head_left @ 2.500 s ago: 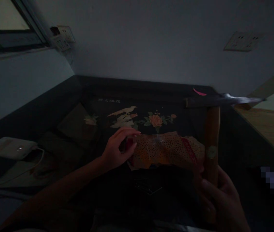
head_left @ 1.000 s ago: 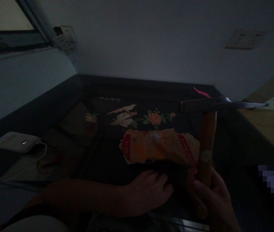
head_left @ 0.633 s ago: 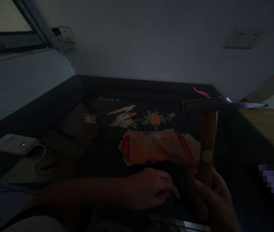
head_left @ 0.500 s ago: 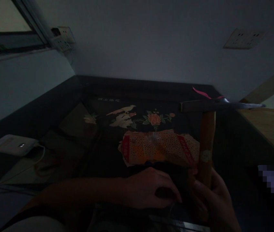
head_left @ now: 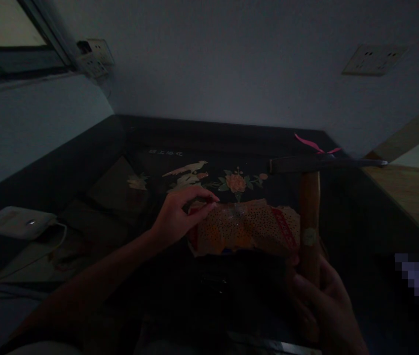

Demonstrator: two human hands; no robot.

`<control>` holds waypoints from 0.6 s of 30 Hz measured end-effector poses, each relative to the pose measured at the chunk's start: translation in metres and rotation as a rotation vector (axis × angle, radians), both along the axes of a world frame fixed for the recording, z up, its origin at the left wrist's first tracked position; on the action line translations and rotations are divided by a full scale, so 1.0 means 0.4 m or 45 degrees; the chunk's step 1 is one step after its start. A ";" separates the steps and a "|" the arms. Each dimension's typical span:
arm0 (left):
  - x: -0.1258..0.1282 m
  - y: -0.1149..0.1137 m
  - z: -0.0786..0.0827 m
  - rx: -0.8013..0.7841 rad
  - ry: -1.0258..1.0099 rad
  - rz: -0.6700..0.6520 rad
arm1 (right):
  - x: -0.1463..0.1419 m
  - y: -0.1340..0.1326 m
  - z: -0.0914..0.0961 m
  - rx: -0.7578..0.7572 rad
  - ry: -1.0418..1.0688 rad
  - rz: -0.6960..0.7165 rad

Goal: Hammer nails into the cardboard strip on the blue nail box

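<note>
My right hand point(head_left: 325, 293) is wrapped round the wooden handle of a hammer point(head_left: 310, 212). The hammer stands upright, its metal head at the top with a blunt face on the left and a thin tapered end on the right. My left hand point(head_left: 179, 214) is over the left end of a crumpled, dotted paper packet point(head_left: 248, 229) with red bands and orange patches. Its thumb and index fingertips come together at the packet's upper edge; what lies between them, if anything, is too dark to make out. The packet's lower right corner lies close to my right hand.
A dark tabletop point(head_left: 179, 276) with a bird-and-flower picture point(head_left: 235, 182) runs back to the wall. A white device point(head_left: 17, 222) with a cable lies at left. A pink ribbon point(head_left: 309, 143) is behind the hammer head. A small shiny thing point(head_left: 213, 282) lies in front of the packet.
My left hand has moved up and left from in front of the packet to its left end, fingertips closing together. The hammer in my right hand has shifted slightly left.
</note>
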State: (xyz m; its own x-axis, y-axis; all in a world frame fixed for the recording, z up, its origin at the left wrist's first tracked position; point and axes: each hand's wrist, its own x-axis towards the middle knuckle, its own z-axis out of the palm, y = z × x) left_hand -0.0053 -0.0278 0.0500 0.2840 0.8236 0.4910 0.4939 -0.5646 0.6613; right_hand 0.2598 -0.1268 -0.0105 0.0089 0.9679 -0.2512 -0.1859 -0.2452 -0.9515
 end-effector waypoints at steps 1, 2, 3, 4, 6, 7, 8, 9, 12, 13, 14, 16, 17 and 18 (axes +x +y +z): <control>-0.003 0.006 -0.017 -0.032 0.008 0.019 | -0.002 0.000 -0.001 -0.008 -0.010 -0.013; -0.004 0.008 -0.031 -0.069 0.022 0.020 | -0.004 0.001 -0.001 -0.014 -0.022 -0.025; -0.005 0.006 -0.043 -0.105 0.039 0.010 | -0.006 0.001 0.000 -0.016 -0.038 -0.033; -0.004 0.003 -0.053 -0.130 0.055 -0.004 | -0.009 0.002 0.002 -0.015 -0.056 -0.033; -0.004 -0.004 -0.065 -0.149 0.073 -0.040 | -0.015 0.002 0.008 -0.012 -0.091 -0.041; -0.004 -0.006 -0.069 -0.145 0.076 -0.061 | -0.018 0.002 0.012 -0.016 -0.102 -0.049; -0.005 -0.007 -0.073 -0.137 0.076 -0.077 | -0.021 0.002 0.015 -0.020 -0.104 -0.051; -0.006 -0.008 -0.076 -0.129 0.075 -0.086 | -0.023 0.002 0.017 -0.027 -0.103 -0.043; -0.009 -0.006 -0.084 -0.116 0.077 -0.091 | -0.026 0.004 0.019 -0.043 -0.107 0.007; -0.010 -0.005 -0.085 -0.116 0.074 -0.087 | -0.026 0.005 0.018 -0.043 -0.118 0.016; -0.011 -0.005 -0.087 -0.116 0.068 -0.082 | -0.024 0.006 0.016 -0.042 -0.132 0.022; -0.011 -0.006 -0.089 -0.123 0.056 -0.073 | -0.018 0.010 0.015 -0.039 -0.174 0.038; -0.010 -0.006 -0.089 -0.129 0.053 -0.069 | -0.014 0.013 0.018 -0.037 -0.206 0.061; -0.010 -0.007 -0.089 -0.136 0.053 -0.068 | -0.009 0.016 0.023 -0.035 -0.252 0.088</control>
